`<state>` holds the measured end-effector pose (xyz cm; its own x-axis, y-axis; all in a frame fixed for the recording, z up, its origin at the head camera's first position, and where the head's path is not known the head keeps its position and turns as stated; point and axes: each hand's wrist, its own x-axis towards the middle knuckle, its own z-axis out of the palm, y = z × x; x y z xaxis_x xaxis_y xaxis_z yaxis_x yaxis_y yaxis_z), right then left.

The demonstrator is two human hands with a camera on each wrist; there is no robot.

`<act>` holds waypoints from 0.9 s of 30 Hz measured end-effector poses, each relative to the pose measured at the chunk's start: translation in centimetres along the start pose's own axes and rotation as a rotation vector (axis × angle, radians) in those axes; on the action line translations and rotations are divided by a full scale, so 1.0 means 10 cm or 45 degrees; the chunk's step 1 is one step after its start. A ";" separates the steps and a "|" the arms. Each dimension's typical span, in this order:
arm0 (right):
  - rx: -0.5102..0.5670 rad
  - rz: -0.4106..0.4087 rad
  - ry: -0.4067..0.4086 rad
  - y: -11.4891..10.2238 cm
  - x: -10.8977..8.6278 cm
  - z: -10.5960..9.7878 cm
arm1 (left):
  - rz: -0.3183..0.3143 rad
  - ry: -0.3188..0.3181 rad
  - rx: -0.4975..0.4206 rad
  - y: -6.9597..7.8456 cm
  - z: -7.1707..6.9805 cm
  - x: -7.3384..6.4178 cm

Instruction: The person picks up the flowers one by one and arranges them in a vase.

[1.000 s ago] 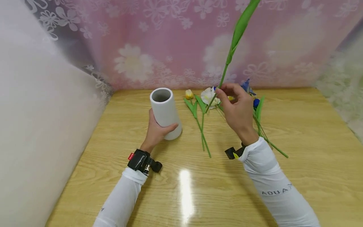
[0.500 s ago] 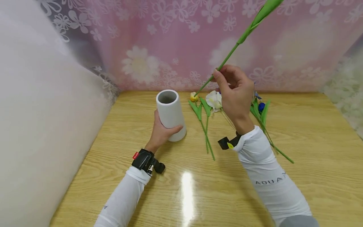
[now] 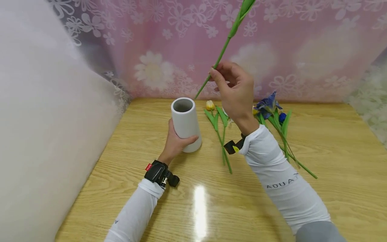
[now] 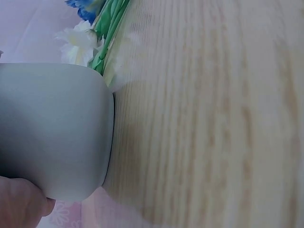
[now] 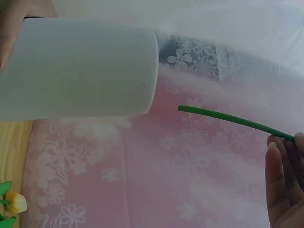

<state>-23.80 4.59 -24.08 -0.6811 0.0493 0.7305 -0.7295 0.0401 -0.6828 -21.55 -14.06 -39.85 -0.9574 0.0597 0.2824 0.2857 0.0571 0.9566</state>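
On a wood-grained counter, a person's left hand is wrapped round a smooth, tapering white vase, upright. The right hand pinches a slim green stem, its tip just outside the vase. Beyond, 2 thin stems cross; right of them, a ruffled blue flower; behind, pink flower-printed cloth.

R hand brought stem L, end now nr vase.

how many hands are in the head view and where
2. The left hand grips the lower part of the upright white vase, most of its fingers hidden behind it; the right hand pinches a green stem, higher up and to the right.
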 end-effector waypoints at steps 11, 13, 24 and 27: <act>-0.080 0.146 -0.161 0.15 -0.10 0.14 | -0.026 0.020 0.013 -0.29 -0.02 0.07; -0.104 0.164 -0.185 0.18 -0.12 0.16 | -0.013 0.029 0.018 -0.32 -0.03 0.07; -0.193 0.168 -0.234 0.34 -0.23 0.24 | 0.012 0.028 -0.009 -0.24 -0.01 0.03; -0.245 0.157 -0.252 0.37 -0.26 0.27 | -0.007 0.011 -0.009 -0.11 -0.01 0.01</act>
<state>-24.91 1.96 -28.50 -0.7768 -0.1290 0.6164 -0.6279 0.2350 -0.7420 -22.00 -14.19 -40.89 -0.9593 0.0506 0.2779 0.2803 0.0500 0.9586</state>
